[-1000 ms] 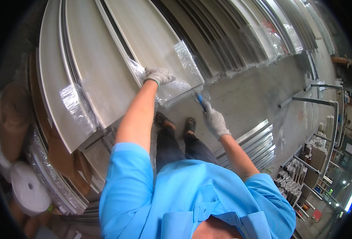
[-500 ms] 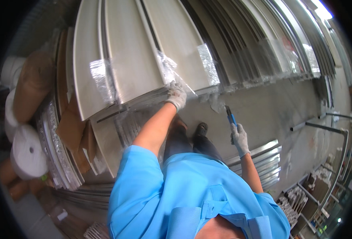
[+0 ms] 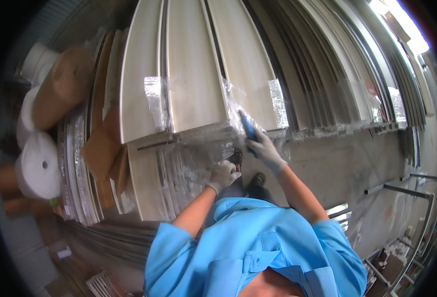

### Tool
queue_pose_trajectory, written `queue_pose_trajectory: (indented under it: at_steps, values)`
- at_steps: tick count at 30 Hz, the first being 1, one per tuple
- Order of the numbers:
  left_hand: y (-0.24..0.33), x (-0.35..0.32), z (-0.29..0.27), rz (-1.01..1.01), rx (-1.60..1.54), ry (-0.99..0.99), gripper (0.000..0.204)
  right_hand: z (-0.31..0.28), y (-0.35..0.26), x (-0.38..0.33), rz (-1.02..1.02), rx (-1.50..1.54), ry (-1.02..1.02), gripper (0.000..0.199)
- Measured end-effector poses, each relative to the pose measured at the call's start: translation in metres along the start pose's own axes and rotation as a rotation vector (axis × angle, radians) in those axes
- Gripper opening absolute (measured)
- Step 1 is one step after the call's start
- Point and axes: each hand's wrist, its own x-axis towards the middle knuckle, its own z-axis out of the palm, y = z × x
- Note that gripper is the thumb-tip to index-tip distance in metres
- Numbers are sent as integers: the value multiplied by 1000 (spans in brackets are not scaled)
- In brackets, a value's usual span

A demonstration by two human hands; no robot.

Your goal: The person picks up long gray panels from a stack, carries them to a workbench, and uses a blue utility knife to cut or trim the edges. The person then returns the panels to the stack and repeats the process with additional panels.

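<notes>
Moved since the earlier frame: the whitish-gloved right hand (image 3: pixel 265 150), from above the grey concrete floor (image 3: pixel 322 168) to the ends of three long pale beige panels (image 3: pixel 191 94); the whitish-gloved left hand (image 3: pixel 222 175), from the panel edge down toward the person's legs.

Right-hand fingers are closed around a slim blue-and-black hand tool (image 3: pixel 247 125), tilted away from the person. From where I stand its far end overlaps crumpled clear plastic film (image 3: pixel 234 94) at the joint between two panels; contact cannot be confirmed. Left-hand fingers are curled inward; I cannot tell whether they pinch any film.

Panels lie side by side with dark gaps between. Below them, left of the left hand, are film-wrapped strips (image 3: pixel 171 180). To the right lie long dark and pale lengths (image 3: pixel 322 79), film around their near ends. Farther left: folded brown cardboard (image 3: pixel 102 148), a large brown roll (image 3: pixel 62 91) and a white roll (image 3: pixel 35 158).
</notes>
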Motion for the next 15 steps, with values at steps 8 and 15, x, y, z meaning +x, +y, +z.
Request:
queue_pose_trajectory:
  at_steps: [8, 15]
  values:
    - [11, 25, -21, 267, -28, 102, 32, 85, -30, 129, -553, -513, 284, 53]
    - [54, 94, -61, 490, 271, 125, 38, -39, 29, 116, -55, -682, 449, 39]
